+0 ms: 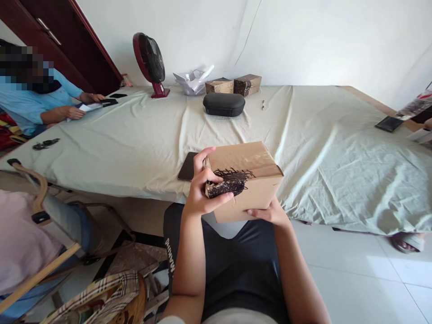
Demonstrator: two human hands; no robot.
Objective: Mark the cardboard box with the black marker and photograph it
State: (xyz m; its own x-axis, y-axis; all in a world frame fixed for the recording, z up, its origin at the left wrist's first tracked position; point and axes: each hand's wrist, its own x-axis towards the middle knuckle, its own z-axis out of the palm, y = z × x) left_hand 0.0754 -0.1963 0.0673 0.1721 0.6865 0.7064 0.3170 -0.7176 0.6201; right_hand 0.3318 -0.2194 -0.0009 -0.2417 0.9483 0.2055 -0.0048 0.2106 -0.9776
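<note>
Both hands hold a brown cardboard box (pixel 249 193), raised and tilted at the table's near edge above my lap. My left hand (pixel 199 186) grips its left end, fingers spread over the top edge and thumb on the near face. Beside those fingers, a dark, scribbled-looking patch (pixel 232 184) covers the box's left corner. My right hand (pixel 270 212) supports the box from below on the right, its thumb on the near face and its other fingers hidden. Partly behind my left hand, a dark flat object (pixel 187 167) rests on the cloth.
A pale green cloth (pixel 313 148) covers the long table. Toward the back are a black case (pixel 224 104), small cardboard boxes (pixel 248 85), a plastic basket (pixel 192 85) and a fan (pixel 150 63). On the left sits a person in blue (pixel 60 99) holding papers; a chair (pixel 64 216) stands nearer.
</note>
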